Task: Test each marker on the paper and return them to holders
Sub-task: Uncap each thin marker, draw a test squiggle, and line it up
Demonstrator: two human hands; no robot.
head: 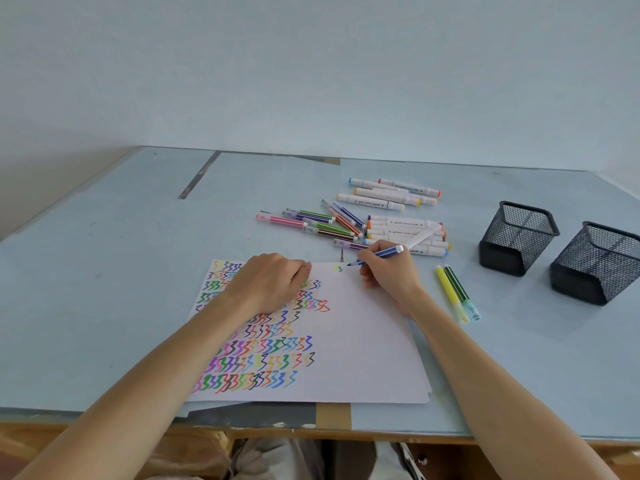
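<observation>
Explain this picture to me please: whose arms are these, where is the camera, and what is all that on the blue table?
There is no machine here. A person wears a camera on the head, so you look down along their own two bare arms. The left hand rests on a white paper sheet covered in coloured zigzag test marks. The right hand grips a blue striped marker, tip at the paper's far edge. Behind lies a loose pile of slim striped and thick white markers. A yellow marker and a green marker lie to the right, beside two black mesh holders, which look empty.
</observation>
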